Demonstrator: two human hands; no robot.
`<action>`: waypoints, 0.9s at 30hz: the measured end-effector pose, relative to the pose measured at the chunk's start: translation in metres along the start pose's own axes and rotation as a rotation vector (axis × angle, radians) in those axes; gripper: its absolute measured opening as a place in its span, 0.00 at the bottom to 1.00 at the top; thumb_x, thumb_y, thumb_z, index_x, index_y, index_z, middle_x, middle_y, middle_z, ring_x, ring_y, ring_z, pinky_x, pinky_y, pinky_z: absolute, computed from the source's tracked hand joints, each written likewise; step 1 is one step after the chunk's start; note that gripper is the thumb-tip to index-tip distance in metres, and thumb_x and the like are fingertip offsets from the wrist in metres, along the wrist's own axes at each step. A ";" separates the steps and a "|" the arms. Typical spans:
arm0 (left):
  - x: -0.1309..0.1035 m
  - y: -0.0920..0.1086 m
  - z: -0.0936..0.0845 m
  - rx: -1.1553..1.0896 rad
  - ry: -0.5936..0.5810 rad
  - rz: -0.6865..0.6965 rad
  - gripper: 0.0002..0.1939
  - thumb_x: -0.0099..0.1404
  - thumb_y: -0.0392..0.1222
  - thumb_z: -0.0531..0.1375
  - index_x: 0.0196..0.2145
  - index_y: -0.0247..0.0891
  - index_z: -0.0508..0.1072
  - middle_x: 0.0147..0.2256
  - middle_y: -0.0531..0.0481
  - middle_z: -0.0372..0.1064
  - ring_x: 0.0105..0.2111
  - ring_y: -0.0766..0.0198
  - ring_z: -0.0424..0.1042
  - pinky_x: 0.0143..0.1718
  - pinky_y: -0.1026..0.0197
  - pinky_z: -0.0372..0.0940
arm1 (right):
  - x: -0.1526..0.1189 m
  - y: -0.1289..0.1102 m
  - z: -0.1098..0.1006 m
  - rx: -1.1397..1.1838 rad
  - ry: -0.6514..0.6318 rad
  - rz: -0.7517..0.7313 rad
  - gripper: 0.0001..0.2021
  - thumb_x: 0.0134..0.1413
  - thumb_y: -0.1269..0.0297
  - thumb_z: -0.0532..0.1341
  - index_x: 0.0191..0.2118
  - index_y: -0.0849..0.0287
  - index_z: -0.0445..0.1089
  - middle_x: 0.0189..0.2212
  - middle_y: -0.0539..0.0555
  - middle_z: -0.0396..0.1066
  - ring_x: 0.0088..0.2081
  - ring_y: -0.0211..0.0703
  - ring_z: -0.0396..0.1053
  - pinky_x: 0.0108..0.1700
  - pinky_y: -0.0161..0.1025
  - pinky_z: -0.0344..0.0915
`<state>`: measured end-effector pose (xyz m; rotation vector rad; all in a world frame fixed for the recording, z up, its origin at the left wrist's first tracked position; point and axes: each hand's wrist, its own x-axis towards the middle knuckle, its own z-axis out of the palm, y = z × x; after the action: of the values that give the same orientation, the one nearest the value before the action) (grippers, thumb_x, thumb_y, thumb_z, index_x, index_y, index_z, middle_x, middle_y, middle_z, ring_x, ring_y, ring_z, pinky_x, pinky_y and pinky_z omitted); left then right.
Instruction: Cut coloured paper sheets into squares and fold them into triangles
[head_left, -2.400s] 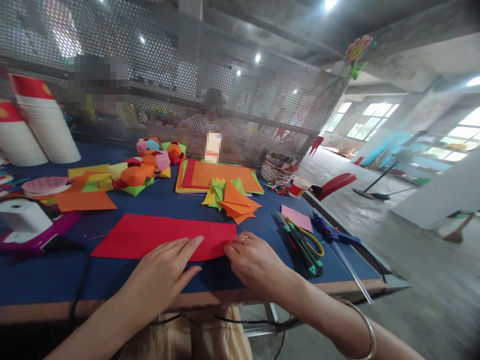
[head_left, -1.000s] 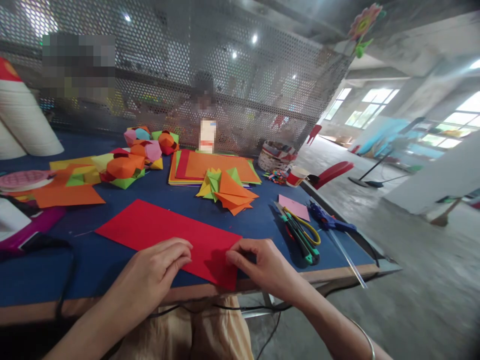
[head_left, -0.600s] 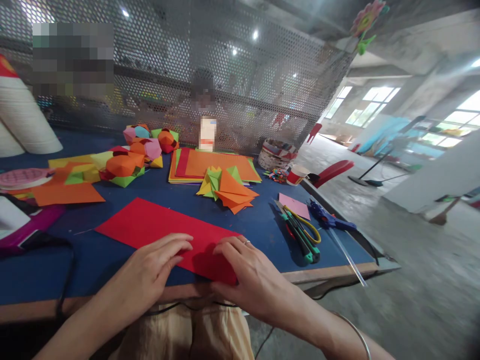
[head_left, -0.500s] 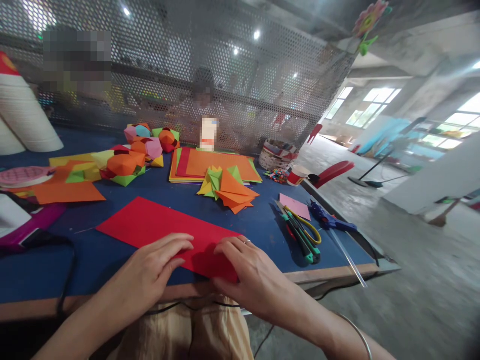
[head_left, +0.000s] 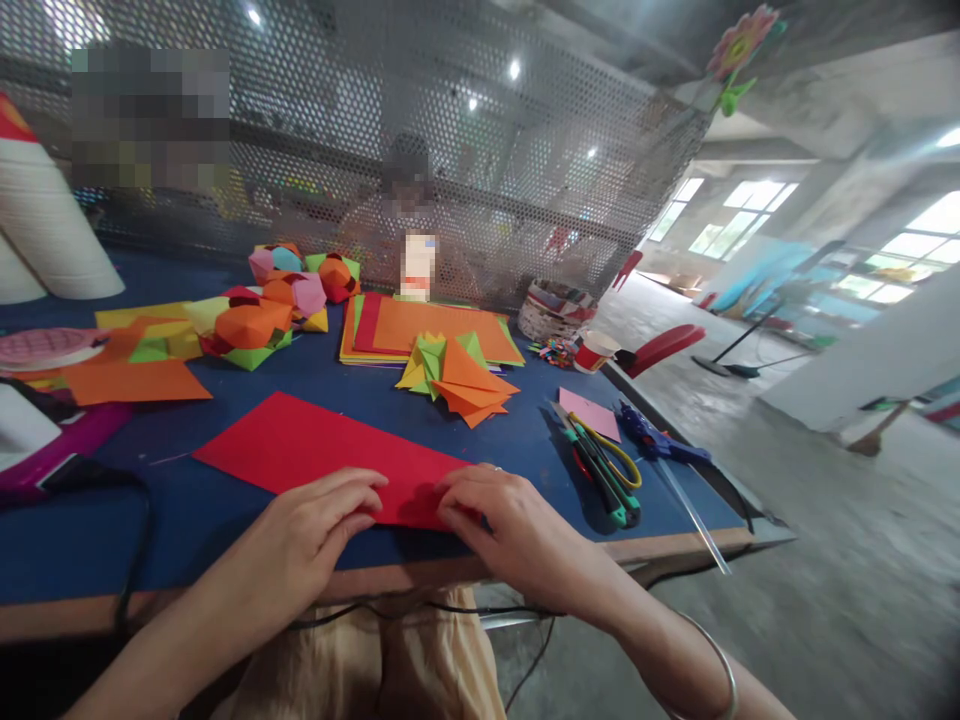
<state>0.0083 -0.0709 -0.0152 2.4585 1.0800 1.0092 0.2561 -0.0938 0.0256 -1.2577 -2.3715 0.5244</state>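
Observation:
A sheet of red paper [head_left: 322, 440] lies at a slant on the blue tabletop in front of me, its right end folded over. My left hand [head_left: 322, 525] has curled fingers and thumb closed at the paper's near edge, close to its middle. At the right end, my right hand [head_left: 510, 515] pinches the paper, fingers on top and thumb by the near edge. The edge under the right palm is hidden.
Stacked coloured paper [head_left: 435, 330] and folded orange pieces [head_left: 471, 385] lie beyond. Folded paper balls [head_left: 251, 325] sit left. Utility knives [head_left: 600, 470], a glue gun [head_left: 652, 435] and a paper cup [head_left: 596, 350] stand or lie right. A black cord [head_left: 139, 530] crosses the left front edge.
My right hand has moved slightly right and its end of the paper now lies flatter against the table. My left hand stays nearly in place.

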 end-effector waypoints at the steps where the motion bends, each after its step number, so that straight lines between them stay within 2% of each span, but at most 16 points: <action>1: 0.001 0.000 -0.001 -0.006 0.001 -0.003 0.17 0.74 0.48 0.51 0.33 0.43 0.76 0.43 0.51 0.82 0.41 0.61 0.82 0.44 0.64 0.75 | 0.000 0.002 0.001 0.009 0.002 0.002 0.08 0.67 0.74 0.61 0.39 0.59 0.77 0.41 0.56 0.80 0.48 0.47 0.77 0.51 0.42 0.69; 8: 0.005 0.002 -0.004 -0.012 -0.023 -0.025 0.17 0.74 0.47 0.51 0.30 0.43 0.73 0.38 0.50 0.81 0.38 0.61 0.82 0.39 0.65 0.74 | 0.002 0.009 0.002 0.069 0.025 0.043 0.09 0.64 0.77 0.63 0.37 0.58 0.78 0.39 0.53 0.81 0.43 0.43 0.77 0.47 0.38 0.68; 14: 0.006 0.001 -0.006 -0.019 -0.034 -0.025 0.18 0.74 0.49 0.52 0.31 0.43 0.75 0.38 0.50 0.81 0.38 0.60 0.82 0.39 0.64 0.74 | 0.004 0.012 0.004 0.132 0.064 0.104 0.10 0.58 0.80 0.65 0.33 0.57 0.78 0.32 0.49 0.80 0.35 0.39 0.76 0.39 0.33 0.67; 23: 0.001 -0.003 -0.002 -0.038 -0.041 0.018 0.17 0.74 0.52 0.54 0.42 0.45 0.81 0.43 0.52 0.82 0.45 0.60 0.82 0.50 0.62 0.75 | 0.006 0.015 0.006 0.180 0.188 0.153 0.08 0.59 0.73 0.67 0.29 0.57 0.74 0.27 0.47 0.77 0.30 0.37 0.73 0.34 0.32 0.64; 27: 0.001 -0.002 0.001 -0.052 -0.013 0.009 0.16 0.74 0.49 0.54 0.39 0.45 0.81 0.41 0.52 0.82 0.42 0.61 0.82 0.46 0.63 0.75 | 0.007 0.014 0.010 0.191 0.227 0.137 0.09 0.59 0.70 0.68 0.28 0.57 0.72 0.27 0.46 0.76 0.30 0.36 0.71 0.34 0.32 0.63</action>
<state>0.0086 -0.0694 -0.0166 2.4272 1.0264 1.0101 0.2573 -0.0820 0.0110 -1.3218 -2.0100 0.6006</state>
